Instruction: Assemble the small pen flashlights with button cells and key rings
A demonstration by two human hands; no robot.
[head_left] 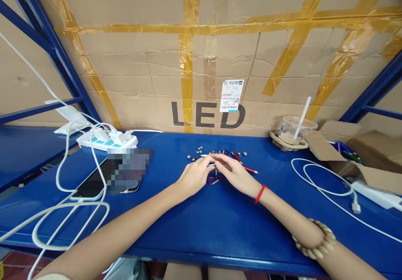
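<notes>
My left hand [196, 176] and my right hand [238, 175] meet over the middle of the blue table [238, 225], fingers bent and fingertips together. Both look closed around a small piece that the fingers mostly hide; a bit of silver metal shows between the thumbs. Just below them is a red carabiner [214, 181] with a silver clip leading up toward the thumbs. Beside my right hand lie a slim red tube with a silver tip [250, 169] and another red tube [236, 156]. Several small round silver pieces [199, 149] are scattered behind my hands.
At left are a white power strip [106, 141], a phone [94, 181] and looping white cables [70, 204]. A plastic cup with a straw [297, 130] sits in a cardboard holder [287, 143] at right, near an open carton [373, 167] and a white cable [317, 185]. A large carton [141, 83] stands behind.
</notes>
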